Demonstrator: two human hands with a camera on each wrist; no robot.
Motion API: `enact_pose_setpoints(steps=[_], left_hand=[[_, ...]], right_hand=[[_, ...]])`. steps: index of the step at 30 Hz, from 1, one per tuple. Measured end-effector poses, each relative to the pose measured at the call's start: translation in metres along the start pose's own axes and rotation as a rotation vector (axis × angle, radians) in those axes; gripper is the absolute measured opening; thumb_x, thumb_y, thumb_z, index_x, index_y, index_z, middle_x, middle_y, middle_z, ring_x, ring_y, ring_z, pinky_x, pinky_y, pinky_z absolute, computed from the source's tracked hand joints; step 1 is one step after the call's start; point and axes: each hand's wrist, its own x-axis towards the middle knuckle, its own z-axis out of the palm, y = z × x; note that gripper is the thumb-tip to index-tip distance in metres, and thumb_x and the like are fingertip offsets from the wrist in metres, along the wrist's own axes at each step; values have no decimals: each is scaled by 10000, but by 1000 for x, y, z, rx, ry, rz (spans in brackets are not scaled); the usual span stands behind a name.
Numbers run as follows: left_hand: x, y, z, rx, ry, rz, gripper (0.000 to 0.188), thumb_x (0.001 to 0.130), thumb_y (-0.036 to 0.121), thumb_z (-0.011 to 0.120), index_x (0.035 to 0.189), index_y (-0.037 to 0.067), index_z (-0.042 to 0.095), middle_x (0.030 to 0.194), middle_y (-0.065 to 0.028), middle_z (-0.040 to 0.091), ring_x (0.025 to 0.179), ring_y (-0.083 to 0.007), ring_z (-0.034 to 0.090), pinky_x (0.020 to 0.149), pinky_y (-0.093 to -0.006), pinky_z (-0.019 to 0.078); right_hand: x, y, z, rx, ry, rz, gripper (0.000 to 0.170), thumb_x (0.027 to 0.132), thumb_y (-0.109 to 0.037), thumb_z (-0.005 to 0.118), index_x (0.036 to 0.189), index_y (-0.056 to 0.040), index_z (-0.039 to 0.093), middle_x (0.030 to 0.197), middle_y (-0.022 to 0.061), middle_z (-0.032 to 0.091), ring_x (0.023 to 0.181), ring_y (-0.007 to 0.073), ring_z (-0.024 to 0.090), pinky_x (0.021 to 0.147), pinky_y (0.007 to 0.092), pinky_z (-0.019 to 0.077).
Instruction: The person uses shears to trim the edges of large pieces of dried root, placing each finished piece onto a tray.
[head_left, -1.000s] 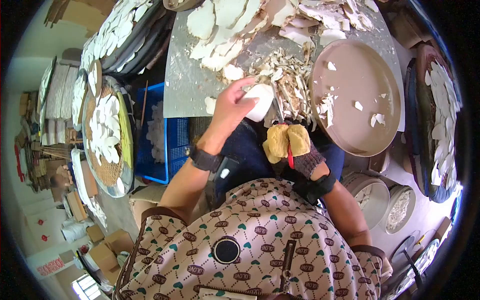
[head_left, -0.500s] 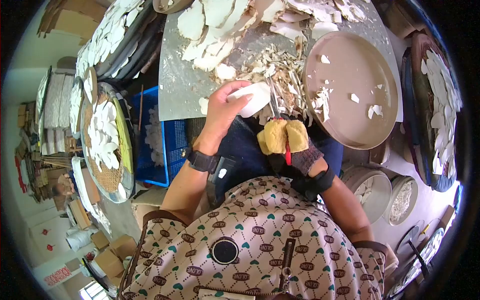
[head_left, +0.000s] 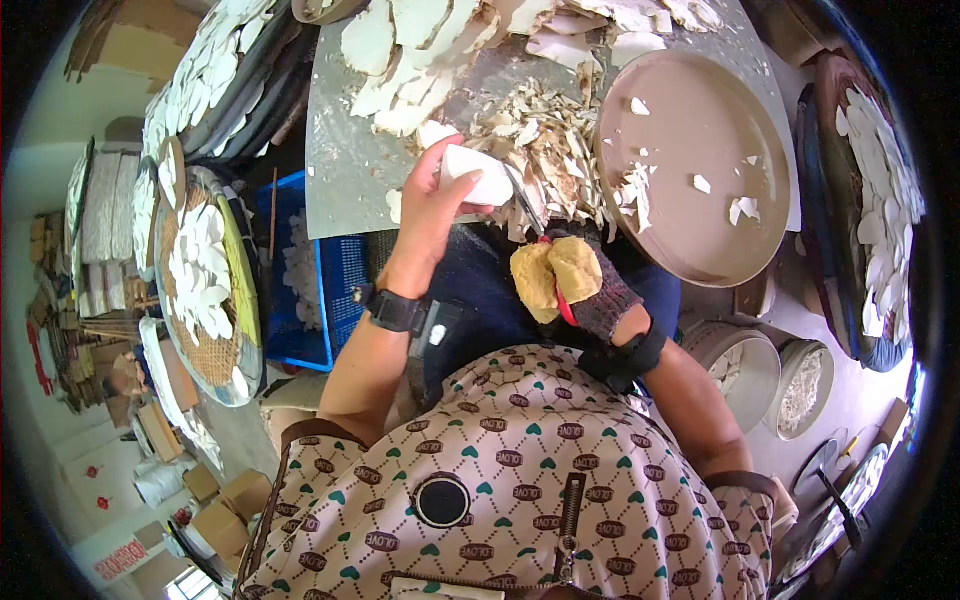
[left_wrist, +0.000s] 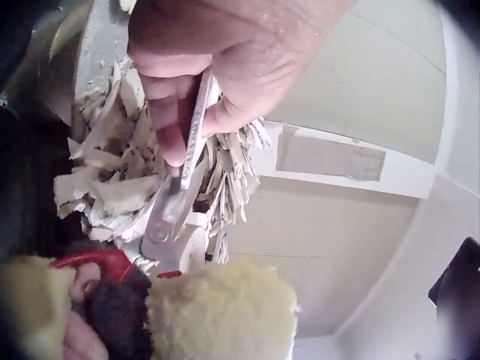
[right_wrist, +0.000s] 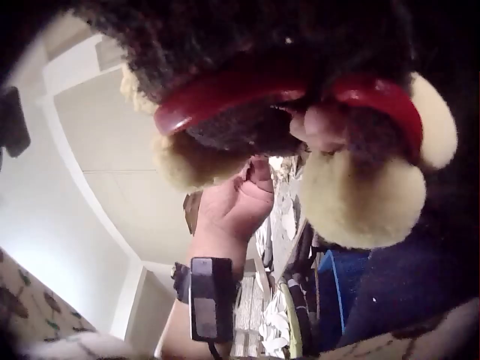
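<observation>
My bare left hand [head_left: 430,205] pinches a flat white slice [head_left: 474,177] between thumb and fingers, over the near edge of the table. In the left wrist view the slice [left_wrist: 196,135] shows edge-on, with the scissor blades [left_wrist: 169,214] right at its lower edge. My right hand [head_left: 612,300], in a dark knitted glove with bare fingertips, grips the scissors [head_left: 528,203], whose blades point up and left. Yellow sponge padding [head_left: 535,283] wraps the handles and covers much of that grip. Red handle loops [right_wrist: 225,97] circle the gloved fingers in the right wrist view.
A heap of trimmings [head_left: 550,150] lies on the grey table [head_left: 340,190], with larger white slabs [head_left: 410,60] behind. A round brown tray [head_left: 690,230] with scraps stands at right. A blue crate [head_left: 340,290] sits at left, beside racks of white slices [head_left: 200,260]; buckets [head_left: 735,365] stand lower right.
The slice has been turned and tilted in my left hand, which has shifted slightly up and left. The scissors have swung from nearly upright to leaning left. The whole head view has shifted a little.
</observation>
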Motion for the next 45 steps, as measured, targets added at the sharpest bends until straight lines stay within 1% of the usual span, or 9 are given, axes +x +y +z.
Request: enact_pose_setpoints(steps=[4,7,12,13,14,19,26,42,45], left_hand=[[4,27,-7,186,-15,-144,542,793,32,568,1297,60,370,956,-139,602,748,-194,645,522,-279,541],[32,95,-1,868,-561,-354,582,766,1,549,1313,62,358,986,-138,590,746,-172,643,533,-282,550],[-2,149,169,-21,-1078,640,534,793,53,616,1279,10,398,1177,-122,491,866,-163,594,766,-292,503],[-29,161,187,-121,-1046,662,483,808,77,618,1249,4,433,1169,-111,494,853,-158,588,788,-283,492],[-40,161,192,-143,-1044,557,445,801,72,624,1210,1,465,1145,-113,510,849,-158,585,788,-280,489],[-52,149,157,154,-1406,95,219,791,25,592,1003,-26,610,928,-97,646,881,-208,617,830,-323,462],[-124,68,212,202,-2009,-150,444,913,160,458,1312,-6,356,1275,-149,450,1160,-238,444,990,-321,324],[-151,82,238,533,-2106,-909,345,910,160,515,1230,34,483,1287,-129,459,1214,-232,401,1021,-336,292],[-126,46,209,-11,-2178,-105,296,870,99,552,1157,25,537,1231,-107,500,1147,-173,460,961,-309,368]], right_hand=[[-7,-5,-1,-158,62,-49,208,802,-234,636,903,-57,596,813,105,625,791,220,626,694,324,489],[-16,14,-5,-362,-25,-86,245,793,-257,629,936,-62,590,857,121,627,821,259,620,716,335,491],[-5,-31,12,-1063,-172,-661,298,788,-250,607,1028,-78,565,943,121,608,875,277,595,773,350,485],[-7,-25,12,-633,-227,-530,292,810,-236,585,1056,-81,555,979,109,600,897,251,585,789,346,480],[-8,-20,11,-190,-248,-420,287,832,-223,562,1084,-85,546,1015,97,592,918,224,574,805,342,476],[-28,-100,11,-563,278,-180,273,873,-237,477,730,-62,631,666,125,599,633,255,576,576,340,476],[31,-119,-9,660,-535,-540,351,901,-243,439,646,-27,547,577,92,524,436,203,481,346,319,369],[69,-192,52,-190,-142,-275,290,824,-197,438,620,-62,594,531,59,545,496,195,564,471,333,455],[33,-191,35,84,-422,-273,102,796,-95,504,716,-59,555,583,46,550,492,149,542,440,259,447]])
